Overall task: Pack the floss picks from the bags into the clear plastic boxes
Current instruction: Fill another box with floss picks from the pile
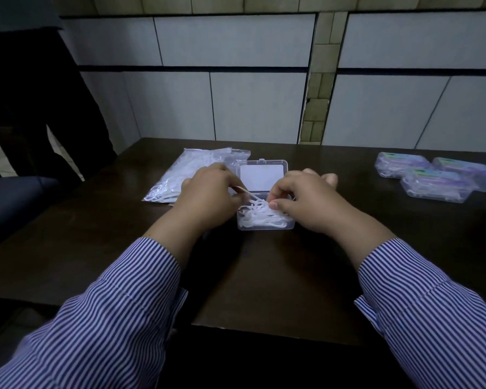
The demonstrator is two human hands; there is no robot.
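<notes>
Two hands: we have both over the open clear box at table centre; our left hand pinches one or more floss picks at the box's 9 o'clock side, and our right hand has fingers curled down onto the pile from 3 o'clock, seemingly gripping or tucking picks
Task thing: a loose white heap of picks already lies in the box tray, its lid hinged back toward 12 o'clock; the bag with more picks lies at 10 o'clock, just behind our left hand
Step in hand: we judge we are laying and levelling picks in the tray
Doing it well: we should align handles along the tray's long side, press the heap flat below the rim, and keep heads off the hinge edge so the lid can snap
Edges: the table has its near edge at 6 o'clock, well apart from the box; the wall closes 12 o'clock
Open room: bare tabletop lies at 6 and 7 o'clock; finished boxes crowd 2 o'clock, so we would slide a filled box that way gently
Risk: stray picks may spill over the low rim
</notes>
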